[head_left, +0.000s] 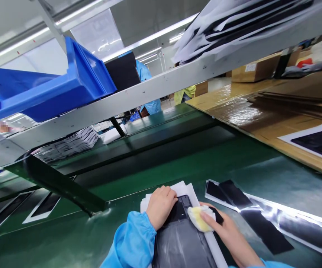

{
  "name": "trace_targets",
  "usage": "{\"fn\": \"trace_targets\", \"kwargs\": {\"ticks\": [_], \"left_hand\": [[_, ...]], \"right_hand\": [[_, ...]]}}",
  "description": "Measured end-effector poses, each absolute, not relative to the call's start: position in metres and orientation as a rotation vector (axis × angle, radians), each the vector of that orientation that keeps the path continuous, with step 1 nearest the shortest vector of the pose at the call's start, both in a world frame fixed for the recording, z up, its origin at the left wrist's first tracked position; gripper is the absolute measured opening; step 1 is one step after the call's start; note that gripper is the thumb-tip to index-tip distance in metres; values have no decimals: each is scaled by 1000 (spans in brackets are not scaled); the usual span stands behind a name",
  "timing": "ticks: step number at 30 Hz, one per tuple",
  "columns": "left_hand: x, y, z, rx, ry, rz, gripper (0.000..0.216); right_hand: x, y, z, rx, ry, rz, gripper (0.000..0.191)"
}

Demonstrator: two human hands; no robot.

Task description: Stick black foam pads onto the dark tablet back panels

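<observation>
Person's two bare hands at a long green worktop (116, 238), seen from the head. A flat, black, rectangular panel (183, 242) lies in the lower middle of the view, on white paper sheets (181, 188) whose edges project beyond its far end and sides. The left hand (162, 206), emerging from a light-blue sleeve (135, 238), rests on the panel's upper left portion with its fingers bent; whether they grip the edge or merely press cannot be told. The fingers of the right hand (219, 225) are closed around a soft, white-and-yellow wad (198, 219), held against the panel's right side near its far end; a small black piece (218, 216) shows beside the wad. To the right, flat black strips (264, 227) lie across one another, some with white borders; to the left, beyond a slanting dark green support (63, 182), lies a white-bordered black strip (45, 206). Above, a grey metal shelf (161, 87) carries an open blue plastic bin (57, 95) and a pile of black sheets interleaved with white paper (241, 31). At right, brown cardboard sheeting (228, 106) bears a black panel on white paper (319, 143).
</observation>
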State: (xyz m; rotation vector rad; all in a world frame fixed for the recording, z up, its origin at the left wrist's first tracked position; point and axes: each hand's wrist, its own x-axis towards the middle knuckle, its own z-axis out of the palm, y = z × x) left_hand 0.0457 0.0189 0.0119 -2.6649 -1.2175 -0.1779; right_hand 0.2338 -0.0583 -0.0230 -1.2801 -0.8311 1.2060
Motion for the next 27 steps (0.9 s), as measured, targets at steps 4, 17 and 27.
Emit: {"fn": "trace_targets", "kwargs": {"ticks": [4,17,27], "left_hand": [[49,20,13,-2637,-1161,-119,11],[66,20,27,-2687,-1384,-610,22],[32,-17,15,-3253,-2244,-1618,52]], "right_hand": [[242,-54,-29,-1288,-931,1304,50],[238,-62,-11,-1405,-773,1261,36],[270,-51,-57,-1367,-576,977,27]]}}
